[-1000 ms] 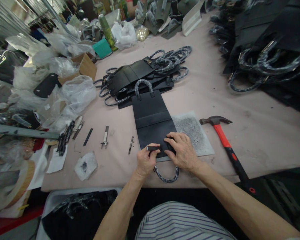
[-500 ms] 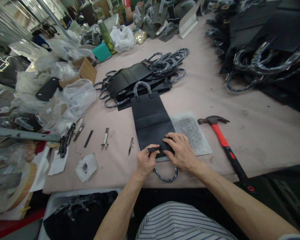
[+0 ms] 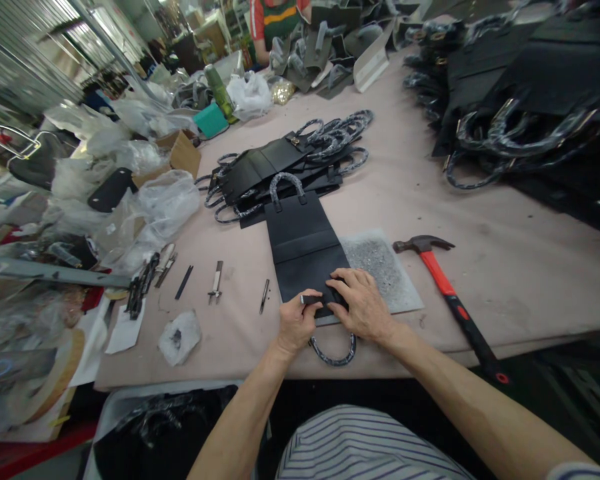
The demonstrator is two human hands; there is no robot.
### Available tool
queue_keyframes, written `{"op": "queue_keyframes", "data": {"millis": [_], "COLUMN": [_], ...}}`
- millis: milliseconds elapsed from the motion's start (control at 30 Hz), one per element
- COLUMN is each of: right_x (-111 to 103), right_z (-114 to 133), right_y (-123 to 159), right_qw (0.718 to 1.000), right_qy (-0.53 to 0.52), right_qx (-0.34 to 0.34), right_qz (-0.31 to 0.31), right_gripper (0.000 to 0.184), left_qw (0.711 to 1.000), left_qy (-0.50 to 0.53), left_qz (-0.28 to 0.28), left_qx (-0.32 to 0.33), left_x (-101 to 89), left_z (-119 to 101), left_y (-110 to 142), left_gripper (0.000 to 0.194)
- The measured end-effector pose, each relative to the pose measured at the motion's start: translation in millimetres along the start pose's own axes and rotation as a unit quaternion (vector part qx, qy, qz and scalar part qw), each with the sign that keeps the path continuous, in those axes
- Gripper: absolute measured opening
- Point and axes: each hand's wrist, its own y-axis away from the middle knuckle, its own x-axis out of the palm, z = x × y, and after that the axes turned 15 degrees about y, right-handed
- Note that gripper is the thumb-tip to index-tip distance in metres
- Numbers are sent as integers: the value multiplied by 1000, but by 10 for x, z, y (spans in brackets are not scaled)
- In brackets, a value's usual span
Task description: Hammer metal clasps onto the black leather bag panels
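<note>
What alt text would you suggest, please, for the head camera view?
A person's left hand holds a short dark tool over a black bag; the right hand rests on the bag. A hammer lies to the right, and more black bags are piled beyond.

A green bottle (image 3: pixel 219 91) stands between a teal box (image 3: pixel 211 121) and a white plastic bag (image 3: pixel 250 97), near an open cardboard box (image 3: pixel 185 154).

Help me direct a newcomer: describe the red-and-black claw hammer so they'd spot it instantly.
On the pinkish cloth-covered table, find the flat black panel under the person's right hand. Right of it, past the grey-speckled pale sheet, lies the claw hammer, head farthest away. Its red-and-black handle sets it apart from the slim dark and silvery tools left of the panel.
</note>
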Motion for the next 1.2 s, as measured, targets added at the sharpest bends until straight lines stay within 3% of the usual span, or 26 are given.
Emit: {"op": "queue_keyframes", "data": {"millis": [267,367,467,533,600,700,800,1200], "right_x": [-53,-218,-409,-502,-552,-560,-532,-504], "right_z": [-29,-192,-509,-757,-971,-1145,-1173,-1227], "right_y": [49,157,390,605,826,1058,1107,1029], "right_qw": [998,997,993,976,945,913,900,897], "right_qy": [-45,-38,46,135,218,258,235,198], "right_qx": [-16,1,74,162,242,288,319,348], "right_qz": [-35,-67,-73,-45,21,131,183,187], "right_gripper": [38,35,34,39,45,52,52,45], "left_qw": [1000,999,1000,1000,999,1000,1000,999], "left_qy": [-15,-26,-19,-11,-9,-9,2,20], "left_qz": [-9,-4,-8,-21,-32,-22,-5,-20], "left_qx": [-17,-22,-18,-17,-15,-8,-17,-24], "left_x": [39,62,92,111,124,123,99,95], "left_z": [-35,-54,-59,-52,-40,-18,-1,34], "left_y": [-34,-49,-55,-51,-44,-37,-41,-42], "left_gripper": [12,12,13,13,12,11,12,11]}}
